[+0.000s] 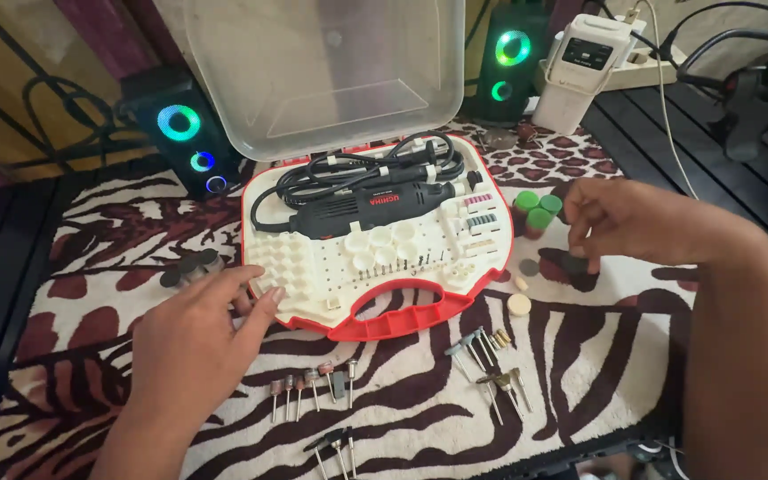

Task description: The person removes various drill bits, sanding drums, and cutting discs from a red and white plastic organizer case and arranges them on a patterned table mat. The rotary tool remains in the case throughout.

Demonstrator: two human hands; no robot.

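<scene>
Three green-capped tubes [538, 210] beside right hand [626, 222].

The open tool case [402, 316] is glossy red and white plastic with a cloudy translucent lid [326, 71]. A soft zebra-print cloth [580, 373] covers the counter, strewn with shiny metal bits [313, 387].

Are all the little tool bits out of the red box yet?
Many lie out: bits sit in rows on the striped cloth. The right hand touches dark discs; the left hand rests on the open case. The rotary tool and some small bits remain inside.
</scene>
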